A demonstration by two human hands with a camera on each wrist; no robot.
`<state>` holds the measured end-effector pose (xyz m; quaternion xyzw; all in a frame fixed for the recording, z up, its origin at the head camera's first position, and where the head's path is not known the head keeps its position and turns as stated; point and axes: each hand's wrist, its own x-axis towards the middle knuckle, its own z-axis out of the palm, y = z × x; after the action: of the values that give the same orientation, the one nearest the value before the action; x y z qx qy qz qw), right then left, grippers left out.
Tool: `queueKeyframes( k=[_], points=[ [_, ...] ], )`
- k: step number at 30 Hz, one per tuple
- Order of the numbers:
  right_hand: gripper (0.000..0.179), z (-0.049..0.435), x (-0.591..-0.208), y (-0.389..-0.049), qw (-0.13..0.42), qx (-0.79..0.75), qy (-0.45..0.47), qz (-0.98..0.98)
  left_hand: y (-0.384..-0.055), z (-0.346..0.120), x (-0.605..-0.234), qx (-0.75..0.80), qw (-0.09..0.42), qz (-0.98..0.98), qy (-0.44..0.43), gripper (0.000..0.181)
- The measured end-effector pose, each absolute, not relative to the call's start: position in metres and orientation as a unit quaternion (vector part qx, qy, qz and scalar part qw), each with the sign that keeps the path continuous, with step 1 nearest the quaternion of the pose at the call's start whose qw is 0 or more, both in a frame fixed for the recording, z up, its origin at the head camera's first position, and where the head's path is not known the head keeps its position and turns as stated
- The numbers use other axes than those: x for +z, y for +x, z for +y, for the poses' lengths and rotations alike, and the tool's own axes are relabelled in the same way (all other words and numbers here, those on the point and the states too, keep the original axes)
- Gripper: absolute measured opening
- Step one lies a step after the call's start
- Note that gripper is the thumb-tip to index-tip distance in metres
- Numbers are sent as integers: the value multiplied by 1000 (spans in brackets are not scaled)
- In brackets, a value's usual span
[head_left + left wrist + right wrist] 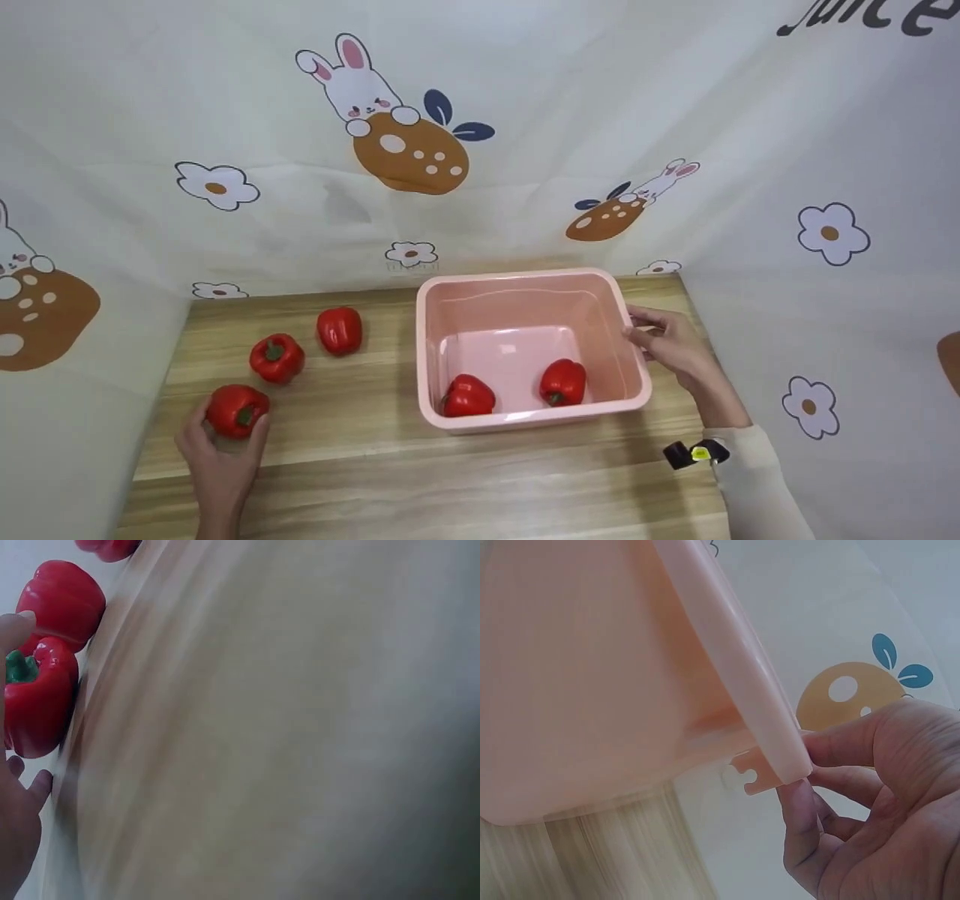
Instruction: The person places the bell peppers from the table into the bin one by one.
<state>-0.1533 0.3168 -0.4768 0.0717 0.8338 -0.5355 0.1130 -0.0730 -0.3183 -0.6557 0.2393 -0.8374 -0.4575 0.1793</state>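
Note:
At the table's front left, my left hand point(223, 444) grips a red bell pepper point(237, 409), fingers curled round its sides. In the left wrist view the same pepper point(37, 697) shows its green stem, with my left hand point(19, 821) just below it. Two more red peppers point(277, 358) point(340, 330) lie on the wood behind it. A pink plastic tub point(525, 281) stands mid-table with two red peppers point(469, 396) point(562, 381) inside. My right hand point(651, 336) holds the tub's right rim; in the right wrist view the fingertips point(799, 791) pinch the rim point(765, 716) at its edge.
The wooden table point(420, 480) is walled on three sides by a white cloth point(570, 112) printed with rabbits and flowers. A small black and yellow device point(696, 453) sits at my right wrist above a cream sleeve point(757, 480).

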Motion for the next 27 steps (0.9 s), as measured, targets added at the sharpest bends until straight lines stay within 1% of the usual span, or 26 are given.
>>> queueKeyframes(
  k=[3,10,13,17,22,27],
  points=[
    [53,316,-477,-155,117,-541,68,830,-78,-321,-653,-448,169,-843,244,91],
    [52,317,-480,-156,116,-536,69,833,-89,-324,-651,-449,127,-851,242,88],
    [52,319,-481,-154,112,-530,70,838,-95,-322,-652,-453,124,-852,229,86],
    [51,319,-481,-155,111,-529,67,838,-98,-322,-654,-466,138,-845,223,84],
    [51,320,-481,-154,113,-539,63,833,-103,-320,-655,-468,164,-835,237,78],
    [53,320,-480,-154,115,-544,60,829,-103,-317,-655,-448,167,-839,258,70]
  ],
)
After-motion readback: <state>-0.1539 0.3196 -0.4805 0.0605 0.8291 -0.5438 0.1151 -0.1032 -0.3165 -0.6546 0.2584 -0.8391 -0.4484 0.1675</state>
